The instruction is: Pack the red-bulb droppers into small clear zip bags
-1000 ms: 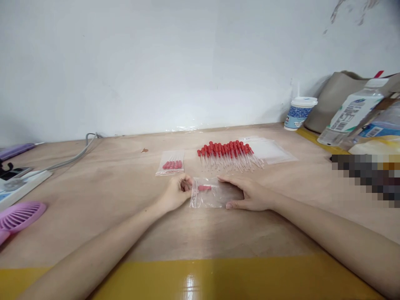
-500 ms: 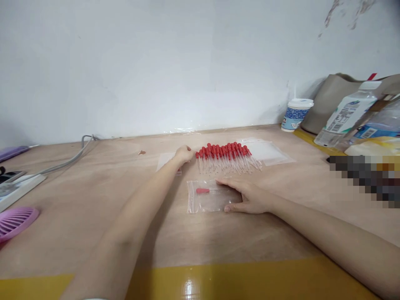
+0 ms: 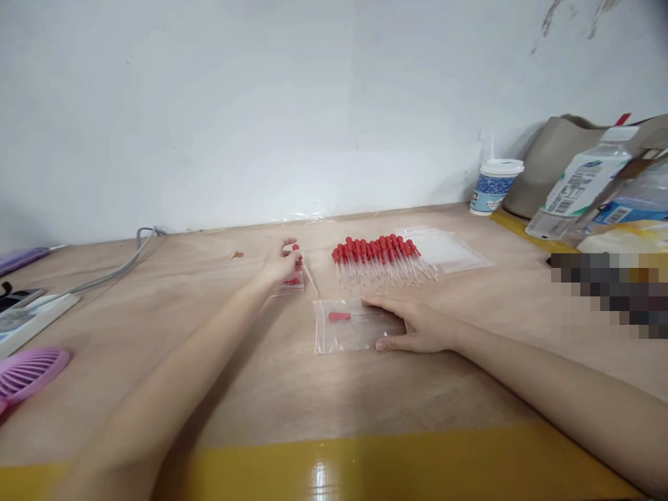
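My left hand (image 3: 282, 264) pinches a glass dropper (image 3: 309, 277) by its red rubber bulb, with the thin clear tube pointing down and toward me. Just below that hand lies a small clear bag (image 3: 292, 283) with red pieces in it, partly covered by the hand. A row of many red-bulbed droppers (image 3: 373, 252) rests to the right. My right hand (image 3: 417, 325) lies with thumb and fingers spread on the right end of a clear zip bag (image 3: 334, 337). Inside this bag is one dropper with a red bulb (image 3: 339, 316).
Behind the row lies a stack of clear bags (image 3: 454, 252). A paper cup (image 3: 495, 186), a plastic bottle (image 3: 582, 181) and a grey-brown bag (image 3: 537, 167) stand at the back right. At left are a cable (image 3: 115, 268), a power strip (image 3: 42, 320) and a pink fan (image 3: 34, 376).
My left hand has moved left from the row's left end, carrying a dropper over the small bag with red pieces. My right hand stays on the zip bag.
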Demonstrator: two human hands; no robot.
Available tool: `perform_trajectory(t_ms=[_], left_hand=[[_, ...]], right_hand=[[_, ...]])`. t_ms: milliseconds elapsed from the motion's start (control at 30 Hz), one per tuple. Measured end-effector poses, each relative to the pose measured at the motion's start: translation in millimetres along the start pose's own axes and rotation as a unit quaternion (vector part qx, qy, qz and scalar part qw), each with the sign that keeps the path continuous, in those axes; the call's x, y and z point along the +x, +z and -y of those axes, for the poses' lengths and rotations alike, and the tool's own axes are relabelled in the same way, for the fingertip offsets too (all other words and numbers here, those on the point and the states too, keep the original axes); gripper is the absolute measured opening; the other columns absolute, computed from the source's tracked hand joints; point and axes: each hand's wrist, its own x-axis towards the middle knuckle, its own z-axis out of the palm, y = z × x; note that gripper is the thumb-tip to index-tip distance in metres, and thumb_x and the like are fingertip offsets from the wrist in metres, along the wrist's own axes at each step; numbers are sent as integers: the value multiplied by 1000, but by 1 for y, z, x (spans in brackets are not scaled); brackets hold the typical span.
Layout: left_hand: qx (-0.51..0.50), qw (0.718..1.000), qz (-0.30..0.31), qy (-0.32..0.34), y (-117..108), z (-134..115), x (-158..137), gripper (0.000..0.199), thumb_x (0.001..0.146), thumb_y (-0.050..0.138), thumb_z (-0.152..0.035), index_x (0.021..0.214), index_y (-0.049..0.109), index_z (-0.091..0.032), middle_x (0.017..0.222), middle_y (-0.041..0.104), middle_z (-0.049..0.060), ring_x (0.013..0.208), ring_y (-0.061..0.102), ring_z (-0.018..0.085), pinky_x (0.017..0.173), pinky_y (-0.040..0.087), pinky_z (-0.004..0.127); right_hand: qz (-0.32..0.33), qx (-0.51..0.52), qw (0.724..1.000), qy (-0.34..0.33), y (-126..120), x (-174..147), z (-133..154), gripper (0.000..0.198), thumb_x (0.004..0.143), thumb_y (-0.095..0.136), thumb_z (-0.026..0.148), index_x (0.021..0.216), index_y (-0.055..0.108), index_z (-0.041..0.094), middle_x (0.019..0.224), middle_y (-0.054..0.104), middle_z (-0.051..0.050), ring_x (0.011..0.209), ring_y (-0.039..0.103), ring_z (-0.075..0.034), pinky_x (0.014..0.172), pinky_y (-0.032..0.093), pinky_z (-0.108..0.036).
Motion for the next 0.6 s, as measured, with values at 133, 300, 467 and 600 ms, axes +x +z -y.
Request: perform_trajectory(t_ms=[133,300,467,600], left_hand=[[-144,989,-3,32,-37,20,-50,24,79,55,-15,103,53,-15,77,54,0,67,60,9,73,53,27],[-211,974,-53,66,-46,50,-85,36,69,68,-29,99,53,-16,80,56,-1,73,59,10,78,53,29],[-195,977,-36,77,-35,54,-93,43,69,68,-37,103,52,-16,83,56,-1,77,60,11,83,51,34],[-201,971,-73,104,-34,51,-93,41,69,68,-36,101,52,-17,83,52,-2,76,60,11,82,52,34]], right_hand=[[-1,6,1000,-2,1,0,-2,76,72,65,53,135,40,18,133,49,-14,119,49,-29,98,40,-48],[-6,1,1000,-3,2,0,-3,77,71,65,54,134,41,19,134,48,-13,120,48,-29,100,39,-48],[-6,-1,1000,-4,2,0,-4,76,71,65,53,135,40,19,133,48,-14,119,48,-29,99,40,-48],[-9,-2,1000,-13,2,-1,-5,75,72,65,53,135,40,19,133,49,-13,119,49,-28,99,40,-47]])
